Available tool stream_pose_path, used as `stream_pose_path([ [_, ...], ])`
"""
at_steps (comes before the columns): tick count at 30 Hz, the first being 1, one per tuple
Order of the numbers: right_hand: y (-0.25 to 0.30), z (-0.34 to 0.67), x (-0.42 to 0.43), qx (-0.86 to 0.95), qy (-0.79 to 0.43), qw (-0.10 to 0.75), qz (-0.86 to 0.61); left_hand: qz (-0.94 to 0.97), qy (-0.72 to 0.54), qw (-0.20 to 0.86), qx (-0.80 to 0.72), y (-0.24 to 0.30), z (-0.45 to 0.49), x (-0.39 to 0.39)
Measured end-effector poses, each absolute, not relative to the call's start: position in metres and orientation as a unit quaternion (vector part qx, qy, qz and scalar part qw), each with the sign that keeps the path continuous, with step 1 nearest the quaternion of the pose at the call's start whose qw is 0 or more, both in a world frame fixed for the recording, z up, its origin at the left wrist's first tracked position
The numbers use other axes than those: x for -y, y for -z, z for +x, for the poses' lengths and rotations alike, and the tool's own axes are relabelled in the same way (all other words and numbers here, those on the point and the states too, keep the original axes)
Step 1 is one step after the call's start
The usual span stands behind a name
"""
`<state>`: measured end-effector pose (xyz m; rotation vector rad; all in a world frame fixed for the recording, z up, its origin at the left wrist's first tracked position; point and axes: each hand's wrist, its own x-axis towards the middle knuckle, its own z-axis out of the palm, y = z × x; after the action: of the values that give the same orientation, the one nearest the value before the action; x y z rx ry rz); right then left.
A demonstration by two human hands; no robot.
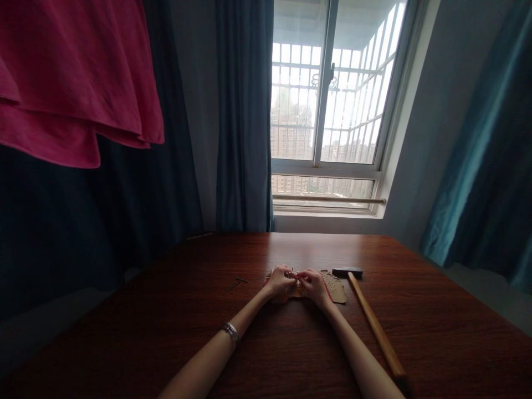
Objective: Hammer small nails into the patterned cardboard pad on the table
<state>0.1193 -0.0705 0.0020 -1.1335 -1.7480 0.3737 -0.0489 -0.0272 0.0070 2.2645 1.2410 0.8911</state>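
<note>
Both my hands meet at the middle of the wooden table [174, 327]. My left hand [279, 280] and my right hand [312, 285] are closed in pinches over a tan leather piece [336, 288] with a row of punched holes. A bit of red shows between the fingertips; I cannot make out what it is. A bracelet is on my left wrist [230, 332].
A hammer with a black head [347, 272] and long wooden handle [376, 327] lies right of my hands. Thin dark metal tools [236, 284] lie to the left. Behind the table are a window [328, 105], blue curtains [245, 116] and a hanging pink cloth [75, 83].
</note>
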Motion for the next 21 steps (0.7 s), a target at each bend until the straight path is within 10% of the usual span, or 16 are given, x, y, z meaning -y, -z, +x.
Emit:
stream_pose_path([
  [14, -0.038, 0.162, 0.098, 0.643, -0.126, 0.533, -0.536, 0.794, -0.331, 0.249, -0.445, -0.004, -0.050, 0.023],
  [21, -0.028, 0.250, 0.139, 0.574, 0.021, 0.337, -0.746, 0.782, -0.324, 0.255, -0.467, 0.001, -0.048, 0.020],
])
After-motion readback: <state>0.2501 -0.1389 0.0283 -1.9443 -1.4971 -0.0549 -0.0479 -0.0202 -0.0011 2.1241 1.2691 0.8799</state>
